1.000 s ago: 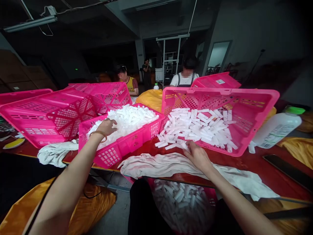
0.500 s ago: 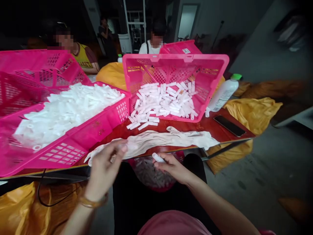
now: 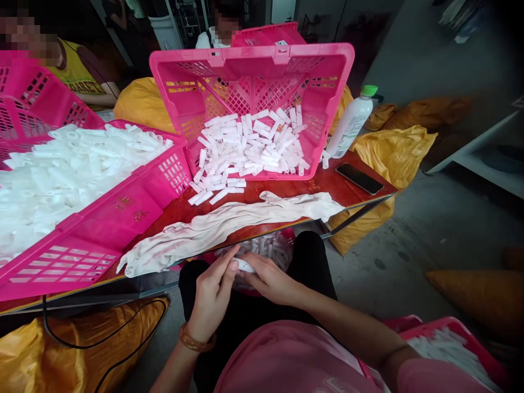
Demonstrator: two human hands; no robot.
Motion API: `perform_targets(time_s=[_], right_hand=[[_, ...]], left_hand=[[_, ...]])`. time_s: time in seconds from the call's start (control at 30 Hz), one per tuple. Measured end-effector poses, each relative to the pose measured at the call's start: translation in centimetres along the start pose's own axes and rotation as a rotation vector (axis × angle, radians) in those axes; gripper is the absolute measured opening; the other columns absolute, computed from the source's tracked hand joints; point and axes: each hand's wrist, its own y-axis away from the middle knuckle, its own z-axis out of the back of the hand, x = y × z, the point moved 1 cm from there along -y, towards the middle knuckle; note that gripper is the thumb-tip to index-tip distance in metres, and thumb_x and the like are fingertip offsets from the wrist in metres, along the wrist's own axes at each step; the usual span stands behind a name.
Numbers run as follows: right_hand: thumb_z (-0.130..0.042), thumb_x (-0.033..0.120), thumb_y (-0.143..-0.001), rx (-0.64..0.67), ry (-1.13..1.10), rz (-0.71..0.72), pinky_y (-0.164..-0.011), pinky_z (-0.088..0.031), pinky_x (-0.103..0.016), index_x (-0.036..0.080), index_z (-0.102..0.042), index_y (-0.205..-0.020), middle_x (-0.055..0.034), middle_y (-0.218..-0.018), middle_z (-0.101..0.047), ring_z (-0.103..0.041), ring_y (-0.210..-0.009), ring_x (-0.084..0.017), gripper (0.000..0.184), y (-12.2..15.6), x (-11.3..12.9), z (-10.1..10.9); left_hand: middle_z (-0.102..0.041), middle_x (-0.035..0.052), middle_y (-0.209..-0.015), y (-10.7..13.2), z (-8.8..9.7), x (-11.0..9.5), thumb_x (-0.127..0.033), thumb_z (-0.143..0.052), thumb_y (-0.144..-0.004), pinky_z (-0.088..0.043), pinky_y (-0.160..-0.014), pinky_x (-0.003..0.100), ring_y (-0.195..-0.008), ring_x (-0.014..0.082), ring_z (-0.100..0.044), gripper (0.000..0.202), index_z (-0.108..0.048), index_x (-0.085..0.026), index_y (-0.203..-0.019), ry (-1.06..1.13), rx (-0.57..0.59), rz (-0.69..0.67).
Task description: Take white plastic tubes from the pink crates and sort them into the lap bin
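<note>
A short white plastic tube (image 3: pixel 244 266) with small dark marks lies between my two hands, above my lap. My right hand (image 3: pixel 272 279) is closed around it, thumb and fingers along its sides. The fingers of my left hand (image 3: pixel 215 286) pinch at the tube's left end; whether they hold a second piece there is hidden. Just beyond the hands, below the table edge, a container of similar white tubes (image 3: pixel 270 248) shows between my knees. A crumpled off-white cloth (image 3: pixel 229 221) stretches along the table's front edge.
At left, a pink basket (image 3: pixel 143 204) is heaped with white tubes. Another pink basket (image 3: pixel 251 54) lies tipped toward me, marked tubes spilling out. A green-capped bottle (image 3: pixel 352 123) and phone (image 3: pixel 359 178) are at right. Co-workers sit across the table. Yellow sacks (image 3: pixel 393 153) surround it.
My left hand has come right and down to meet the tube in my right hand, which has shifted slightly left. The camera view has tilted down and turned right.
</note>
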Motion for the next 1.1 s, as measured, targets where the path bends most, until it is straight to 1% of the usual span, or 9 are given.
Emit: perform_targets(time_s=[0.13,0.23,0.33,0.4,0.5,0.73,0.83,0.97,1.1], right_hand=[[-0.054,0.038,-0.096,0.173,-0.357,-0.109,-0.066,-0.041,-0.022,0.016,-0.060,-0.105,0.0009,-0.083,-0.053,-0.049,-0.070,-0.011,0.025,-0.2,0.0,0.5],[-0.051,0.041,-0.097,0.307,-0.415,-0.145,-0.056,-0.038,-0.020,0.017,-0.058,-0.109,0.0035,-0.074,-0.048,-0.043,-0.060,-0.009,0.028,-0.1,-0.2,0.6],[-0.046,0.031,-0.099,0.135,-0.058,-0.079,-0.069,-0.044,-0.023,0.017,-0.057,-0.111,-0.0021,-0.088,-0.059,-0.054,-0.075,-0.013,0.021,0.1,-0.6,0.2],[-0.043,0.023,-0.099,-0.021,0.260,-0.035,-0.077,-0.046,-0.028,0.017,-0.055,-0.116,-0.0077,-0.100,-0.062,-0.058,-0.086,-0.018,0.022,0.3,-1.0,-0.2],[-0.039,0.017,-0.098,-0.089,0.512,0.022,-0.078,-0.048,-0.031,0.015,-0.052,-0.120,-0.0118,-0.102,-0.064,-0.060,-0.091,-0.021,0.026,0.5,-1.7,-1.0],[-0.038,0.020,-0.100,-0.030,0.594,0.016,-0.077,-0.049,-0.030,0.014,-0.052,-0.120,-0.0123,-0.101,-0.066,-0.063,-0.089,-0.021,0.025,1.1,-2.3,-1.6],[-0.043,0.020,-0.099,0.016,0.555,-0.015,-0.076,-0.049,-0.026,0.015,-0.051,-0.123,-0.0100,-0.105,-0.067,-0.064,-0.090,-0.019,0.025,1.3,-2.7,-2.1],[-0.040,0.021,-0.101,-0.037,0.790,-0.029,-0.072,-0.048,-0.027,0.013,-0.052,-0.125,-0.0112,-0.094,-0.067,-0.063,-0.084,-0.019,0.028,1.4,-3.7,-2.8],[-0.040,0.023,-0.102,0.025,0.687,-0.097,-0.064,-0.046,-0.023,0.014,-0.054,-0.116,-0.0073,-0.090,-0.067,-0.062,-0.075,-0.015,0.022,1.2,-3.5,-2.0]], left_hand=[[-0.072,0.0046,-0.097,-0.4,1.2,0.4,-0.033,-0.057,-0.095,-0.052,-0.073,0.027,-0.079,0.0164,-0.066,0.025,-0.067,-0.021,-0.113,0.015,-0.057,-0.050],[-0.069,0.0043,-0.089,-1.0,2.0,0.3,-0.031,-0.055,-0.095,-0.050,-0.076,0.027,-0.081,0.0169,-0.064,0.016,-0.067,-0.019,-0.093,0.037,0.050,-0.142],[-0.062,0.0016,-0.074,-1.2,1.5,0.2,-0.032,-0.049,-0.098,-0.046,-0.067,0.025,-0.069,0.0143,-0.057,0.027,-0.062,-0.018,-0.078,0.074,0.133,-0.040],[-0.055,-0.0007,-0.066,-0.9,0.7,0.2,-0.035,-0.049,-0.098,-0.040,-0.059,0.022,-0.061,0.0124,-0.050,0.031,-0.057,-0.018,-0.073,0.129,0.090,0.082],[-0.049,-0.0021,-0.064,-0.2,-0.5,0.5,-0.038,-0.048,-0.098,-0.035,-0.053,0.021,-0.058,0.0113,-0.042,0.032,-0.054,-0.019,-0.073,0.214,0.030,0.178],[-0.047,-0.0022,-0.064,1.2,-1.7,1.2,-0.037,-0.048,-0.098,-0.037,-0.059,0.024,-0.061,0.0124,-0.044,0.031,-0.053,-0.019,-0.073,0.161,-0.047,0.180],[-0.041,-0.0032,-0.062,1.3,-2.4,1.6,-0.039,-0.050,-0.097,-0.031,-0.053,0.023,-0.056,0.0109,-0.037,0.035,-0.049,-0.018,-0.069,0.352,-0.055,0.297],[-0.036,-0.0054,-0.060,1.1,-3.8,2.1,-0.040,-0.057,-0.094,-0.024,-0.048,0.021,-0.052,0.0079,-0.028,0.035,-0.048,-0.017,-0.069,0.679,-0.081,0.435],[-0.039,-0.0048,-0.058,1.2,-4.3,2.6,-0.041,-0.058,-0.093,-0.026,-0.049,0.020,-0.053,0.0077,-0.031,0.036,-0.051,-0.016,-0.068,0.593,-0.163,0.397]])
